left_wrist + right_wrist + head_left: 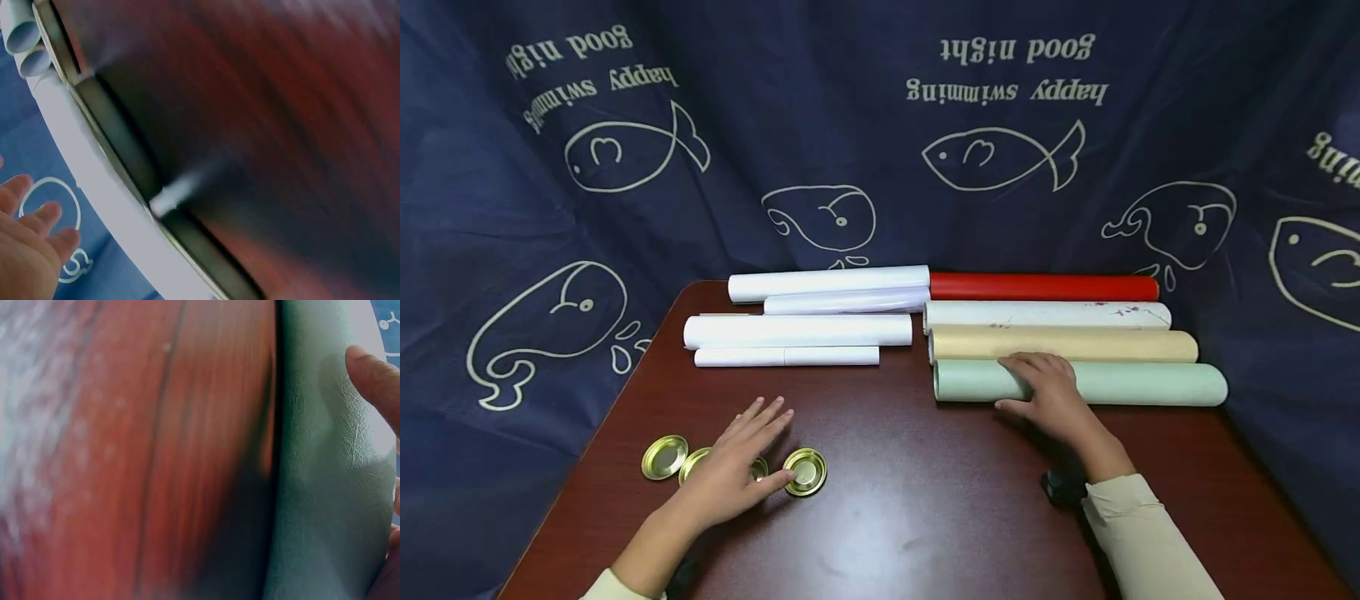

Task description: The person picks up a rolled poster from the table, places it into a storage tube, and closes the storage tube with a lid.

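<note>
My left hand (730,467) hovers with fingers spread over a row of several shallow gold lids, hiding part of the middle ones. One gold lid (664,457) lies at the row's left end; another lid (808,475) is by my left thumb. In the left wrist view the lid edges (119,137) stand close, with my fingers (44,219) beyond them. My right hand (1051,400) lies over a pale green roll (1150,383), fingers loosely bent above it. The right wrist view shows my thumb (375,378) against the green roll; whether it touches is unclear.
Behind the green roll lie a beige roll (1120,344), a white patterned roll (1037,314) and a red roll (1045,286). Several white rolls (797,331) lie at the back left. A dark blue cloth (850,108) hangs around the brown table (910,500).
</note>
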Motion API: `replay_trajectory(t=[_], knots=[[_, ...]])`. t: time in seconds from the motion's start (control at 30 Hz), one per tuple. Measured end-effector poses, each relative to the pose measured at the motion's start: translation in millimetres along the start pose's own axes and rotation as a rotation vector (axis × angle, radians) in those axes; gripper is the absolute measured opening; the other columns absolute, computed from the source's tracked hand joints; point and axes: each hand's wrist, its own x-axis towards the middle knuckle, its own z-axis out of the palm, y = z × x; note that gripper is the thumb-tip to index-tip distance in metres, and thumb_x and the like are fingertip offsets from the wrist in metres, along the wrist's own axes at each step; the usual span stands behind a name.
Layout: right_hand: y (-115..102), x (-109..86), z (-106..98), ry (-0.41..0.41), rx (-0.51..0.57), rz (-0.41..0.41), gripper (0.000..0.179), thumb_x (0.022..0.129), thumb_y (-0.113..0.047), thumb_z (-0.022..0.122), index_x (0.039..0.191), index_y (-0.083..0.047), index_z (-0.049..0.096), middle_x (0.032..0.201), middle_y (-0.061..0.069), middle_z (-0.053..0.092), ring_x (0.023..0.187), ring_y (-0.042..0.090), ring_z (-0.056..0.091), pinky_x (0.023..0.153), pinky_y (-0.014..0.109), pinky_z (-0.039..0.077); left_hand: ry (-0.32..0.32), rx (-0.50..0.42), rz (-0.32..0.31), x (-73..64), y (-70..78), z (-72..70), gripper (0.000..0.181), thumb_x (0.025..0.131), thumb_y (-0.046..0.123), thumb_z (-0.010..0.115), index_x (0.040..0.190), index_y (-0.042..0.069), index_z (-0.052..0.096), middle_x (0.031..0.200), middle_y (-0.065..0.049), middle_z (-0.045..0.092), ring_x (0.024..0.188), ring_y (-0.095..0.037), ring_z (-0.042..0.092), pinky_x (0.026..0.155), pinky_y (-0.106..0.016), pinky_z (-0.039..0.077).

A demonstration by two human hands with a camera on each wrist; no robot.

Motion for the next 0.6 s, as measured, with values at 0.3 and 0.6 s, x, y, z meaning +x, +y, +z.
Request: replay_trajectory(t=[0.3, 0.6], knots=[[-3, 0.9, -2, -0.02, -0.002, 0.038, 0.07, 0.074, -0.028, 0.088, 0.134, -0.008, 0.059, 0.128, 0.017, 0.056, 0.122, 0.041, 0.043, 0.103, 0.066, 0.02, -0.043, -0.023, 0.06, 6.0, 10.5, 10.3, 0.079, 0.079, 0.039, 0.084, 0.143, 0.005, 0.052, 0.146, -0.015, 0.049, 0.137, -0.041, 0.04, 0.106, -0.057, 0.038], [-13, -0.4, -1, -0.074, -0.12, 0.061, 0.073, 0.075, -0.038, 0.086, 0.138, -0.013, 0.058, 0.128, 0.014, 0.058, 0.123, 0.041, 0.045, 0.103, 0.064, 0.025, -0.156, 0.002, 0.118, 12.9, 12.0, 16.0, 0.075, 0.074, 0.039, 0.087, 0.135, 0.005, 0.06, 0.131, -0.01, 0.059, 0.125, -0.031, 0.053, 0.099, -0.051, 0.046]])
